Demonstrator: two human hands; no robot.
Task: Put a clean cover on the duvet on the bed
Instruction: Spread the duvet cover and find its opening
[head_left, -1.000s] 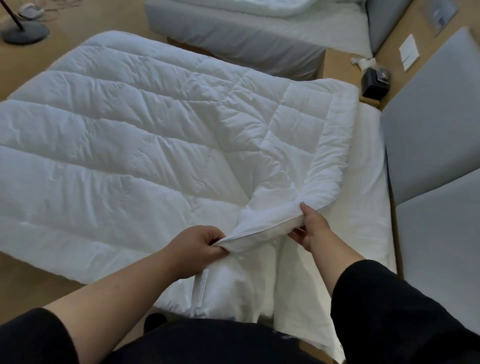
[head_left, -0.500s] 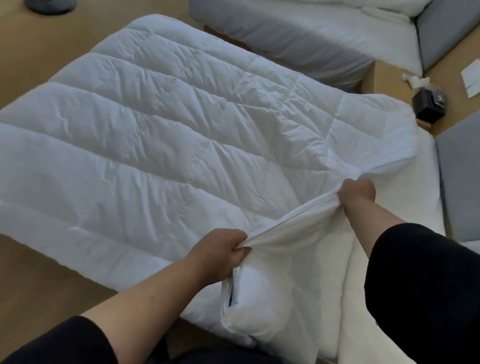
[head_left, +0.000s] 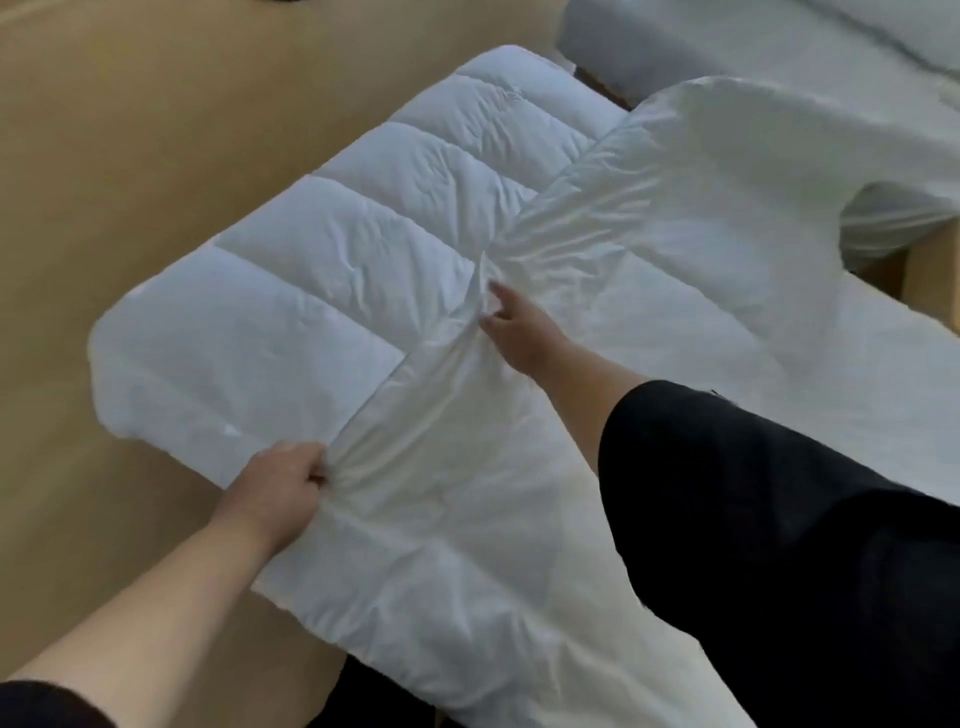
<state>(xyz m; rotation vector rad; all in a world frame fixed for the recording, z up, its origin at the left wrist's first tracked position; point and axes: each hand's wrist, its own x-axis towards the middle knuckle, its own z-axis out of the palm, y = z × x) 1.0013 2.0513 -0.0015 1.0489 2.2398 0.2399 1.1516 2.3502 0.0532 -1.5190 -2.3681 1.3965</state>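
The white quilted duvet (head_left: 322, 291) lies across the bed, its bare part toward nine and ten o'clock, while the smooth white fabric cover (head_left: 649, 249) spreads over its right portion from five o'clock up toward one. The left hand (head_left: 278, 486), near seven o'clock, has fingers curled tight on the cover's edge; the right hand (head_left: 511, 325), at centre, pinches a ridge of cover, though how firmly is unclear. The likely trouble is the cover bunching along that diagonal edge, or the duvet sliding off onto the tan floor (head_left: 130, 156), if both hands pull unevenly. Half a second earlier the quilted surface was almost wholly bare and the right hand was lifted out toward three o'clock; now the cover drapes much further across.
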